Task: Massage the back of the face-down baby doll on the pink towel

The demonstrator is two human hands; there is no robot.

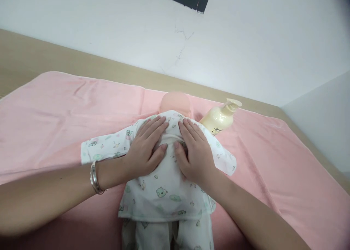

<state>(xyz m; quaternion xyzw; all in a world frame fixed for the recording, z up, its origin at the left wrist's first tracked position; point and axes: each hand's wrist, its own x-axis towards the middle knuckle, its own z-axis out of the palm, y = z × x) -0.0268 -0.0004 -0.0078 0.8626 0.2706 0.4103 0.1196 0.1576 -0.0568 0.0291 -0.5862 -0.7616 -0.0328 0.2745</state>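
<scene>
A baby doll lies on the pink cloth, its smooth bald head point(175, 102) toward the wall. It wears a white long-sleeved top point(164, 200) printed with small green and pink animals, and matching trousers point(153, 235). My left hand point(147, 144) rests flat on the upper left of the top, fingers stretched toward the head. On the upper right of the top lies my right hand point(195, 148), palm down with the thumb apart. The two thumbs point toward each other with a gap between them. Neither hand grips anything. Both sleeves spread outward.
A pale yellow pump bottle point(218, 117) leans or lies beside the doll's right-hand shoulder. The pink cloth point(54, 122) covers much of a wooden surface point(68, 58), which meets a white wall point(109, 20). A silver bracelet point(95, 178) circles my left wrist.
</scene>
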